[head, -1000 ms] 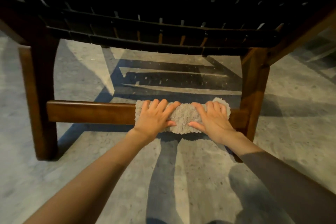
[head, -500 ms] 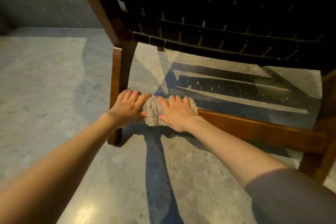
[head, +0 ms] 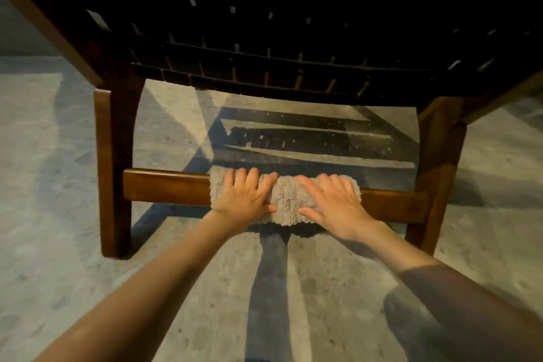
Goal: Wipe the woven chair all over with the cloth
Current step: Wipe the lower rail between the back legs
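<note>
The woven chair [head: 293, 23] stands on the gray floor [head: 44, 185]. On the left is a brown leg [head: 113, 173]. A low wood bar [head: 164, 186] starts there. The fuzzy cloth [head: 286, 200] lies over the middle of the bar. The left hand [head: 245, 200] rests flat on the cloth's left part, fingers straight and a little apart. The right hand [head: 332, 206] presses flat on its right part the same way, thumb out. The bar ends at the right leg [head: 437, 173].

floor: we see a grey speckled floor [head: 58, 170] | shadows: we see dark stripes of shadow [head: 308, 138] on it, with little dots of light | back left: we see a low grey wall [head: 17, 35], dim
</note>
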`<state>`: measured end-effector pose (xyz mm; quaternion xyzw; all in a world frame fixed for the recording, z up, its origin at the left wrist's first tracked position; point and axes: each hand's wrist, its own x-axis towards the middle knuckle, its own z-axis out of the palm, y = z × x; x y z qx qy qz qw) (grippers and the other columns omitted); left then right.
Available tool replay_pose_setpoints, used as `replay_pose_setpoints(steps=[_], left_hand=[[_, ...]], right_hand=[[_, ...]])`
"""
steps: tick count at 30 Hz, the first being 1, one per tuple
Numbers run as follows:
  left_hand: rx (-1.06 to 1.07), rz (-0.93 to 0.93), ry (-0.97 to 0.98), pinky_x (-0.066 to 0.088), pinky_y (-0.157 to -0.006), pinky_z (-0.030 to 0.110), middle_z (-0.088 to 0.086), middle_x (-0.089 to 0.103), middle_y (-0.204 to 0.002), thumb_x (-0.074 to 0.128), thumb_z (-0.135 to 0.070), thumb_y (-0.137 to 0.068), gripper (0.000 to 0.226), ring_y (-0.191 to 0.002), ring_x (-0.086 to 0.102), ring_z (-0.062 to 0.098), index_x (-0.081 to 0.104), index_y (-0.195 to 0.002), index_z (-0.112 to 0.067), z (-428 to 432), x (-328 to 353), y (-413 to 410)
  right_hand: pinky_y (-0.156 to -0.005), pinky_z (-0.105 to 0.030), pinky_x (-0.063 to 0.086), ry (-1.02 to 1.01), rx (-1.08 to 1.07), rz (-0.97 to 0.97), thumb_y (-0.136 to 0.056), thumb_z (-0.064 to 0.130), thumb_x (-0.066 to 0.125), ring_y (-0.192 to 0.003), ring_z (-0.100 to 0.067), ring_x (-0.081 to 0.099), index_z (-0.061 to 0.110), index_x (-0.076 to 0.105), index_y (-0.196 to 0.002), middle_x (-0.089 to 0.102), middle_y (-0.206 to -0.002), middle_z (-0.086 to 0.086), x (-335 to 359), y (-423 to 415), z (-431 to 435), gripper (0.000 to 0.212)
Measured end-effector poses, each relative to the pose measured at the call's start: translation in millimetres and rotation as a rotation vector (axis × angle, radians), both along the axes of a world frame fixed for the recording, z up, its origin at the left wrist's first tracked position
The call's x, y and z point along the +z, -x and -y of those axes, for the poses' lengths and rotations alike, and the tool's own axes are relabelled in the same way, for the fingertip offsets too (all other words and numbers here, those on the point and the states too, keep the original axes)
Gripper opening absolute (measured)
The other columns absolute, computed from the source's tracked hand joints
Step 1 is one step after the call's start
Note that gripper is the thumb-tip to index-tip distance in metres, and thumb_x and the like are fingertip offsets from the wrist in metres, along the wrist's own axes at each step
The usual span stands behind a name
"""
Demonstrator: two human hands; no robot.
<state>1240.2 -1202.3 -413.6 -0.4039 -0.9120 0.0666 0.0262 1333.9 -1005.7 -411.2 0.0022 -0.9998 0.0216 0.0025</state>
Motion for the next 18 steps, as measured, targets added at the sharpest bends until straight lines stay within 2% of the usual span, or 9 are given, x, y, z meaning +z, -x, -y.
replay_pose_setpoints(steps=[4,6,8,10,12,14,15,16,18], left_hand=[[-0.16,0.027,-0.059,0.022,-0.11,0.048,0.008,0.03,-0.143,0.034,-0.057,-0.095,0.069,-0.128,0.033,0.032,0.004,-0.148,-0.025,-69.2,-4.1,-28.4],[-0.22,0.11,-0.145,0.017,-0.111,0.045,0.006,0.029,-0.144,0.034,-0.055,-0.096,0.067,-0.129,0.03,0.029,0.005,-0.149,-0.028,-95.3,-4.1,-40.7],[-0.229,0.291,-0.33,0.009,-0.11,0.038,0.0,0.031,-0.144,0.028,-0.054,-0.097,0.059,-0.131,0.026,0.023,0.012,-0.149,-0.031,-109.9,-3.5,-51.1],[-0.17,0.456,-0.592,0.009,-0.108,0.03,-0.005,0.039,-0.139,0.03,-0.045,-0.099,0.047,-0.13,0.029,0.017,0.033,-0.144,-0.032,-112.8,-6.2,-58.7],[-0.012,0.421,-0.85,0.015,-0.1,0.021,-0.007,0.046,-0.126,0.047,-0.036,-0.096,0.034,-0.123,0.033,0.014,0.055,-0.129,-0.031,-110.9,-10.2,-68.8],[0.289,0.283,-1.032,0.014,-0.087,0.02,-0.006,0.042,-0.109,0.06,-0.037,-0.089,0.02,-0.108,0.031,0.012,0.07,-0.105,-0.029,-111.6,-11.2,-79.7],[0.45,0.258,-1.078,0.015,-0.085,0.022,-0.006,0.039,-0.104,0.063,-0.041,-0.086,0.02,-0.101,0.03,0.013,0.072,-0.096,-0.027,-114.6,-10.1,-84.7],[0.578,0.276,-1.108,0.018,-0.084,0.024,-0.004,0.037,-0.101,0.064,-0.046,-0.084,0.023,-0.097,0.029,0.013,0.073,-0.089,-0.025,-119.0,-8.6,-89.4],[0.741,0.422,-1.208,0.026,-0.083,0.024,-0.003,0.036,-0.1,0.068,-0.051,-0.078,0.028,-0.095,0.029,0.012,0.067,-0.077,-0.023,-129.9,-6.9,-99.4]], right_hand=[[-0.105,-0.036,0.025,-0.014,-0.175,0.044,-0.09,0.063,0.042,-0.124,-0.019,0.034,0.04,0.014,-0.144,0.037,-0.137,0.002,3.7,-46.3,-64.7,0.066],[-0.108,-0.037,0.023,-0.011,-0.24,0.042,-0.088,0.064,0.043,-0.129,-0.02,0.031,0.041,0.013,-0.145,0.034,-0.142,0.001,5.1,-66.8,-88.0,0.068],[-0.114,-0.04,0.016,0.035,-0.272,0.05,-0.088,0.064,0.043,-0.138,-0.022,0.02,0.043,0.009,-0.146,0.026,-0.149,0.0,6.1,-84.6,-101.1,0.07],[-0.118,-0.041,0.007,0.099,-0.278,0.038,-0.09,0.062,0.04,-0.144,-0.02,0.007,0.045,0.005,-0.146,0.015,-0.155,0.003,7.0,-96.3,-102.8,0.068],[-0.118,-0.038,0.004,0.15,-0.32,-0.051,-0.094,0.057,0.035,-0.145,-0.018,0.006,0.045,0.014,-0.146,0.017,-0.156,0.005,7.9,-100.6,-95.3,0.058],[-0.114,-0.034,0.018,0.196,-0.431,-0.252,-0.098,0.048,0.036,-0.139,-0.02,0.021,0.04,0.039,-0.14,0.033,-0.148,0.001,6.5,-97.9,-80.2,0.043],[-0.105,-0.031,0.026,0.235,-0.519,-0.373,-0.098,0.043,0.04,-0.13,-0.022,0.029,0.035,0.052,-0.131,0.041,-0.139,-0.001,5.2,-94.0,-70.1,0.037],[-0.095,-0.026,0.028,0.293,-0.627,-0.478,-0.097,0.039,0.045,-0.121,-0.025,0.035,0.031,0.062,-0.121,0.045,-0.128,-0.004,4.2,-88.7,-59.3,0.031],[-0.082,-0.022,0.02,0.447,-0.866,-0.597,-0.094,0.037,0.054,-0.107,-0.028,0.037,0.025,0.068,-0.101,0.044,-0.114,-0.009,0.5,-76.9,-41.9,0.02]])
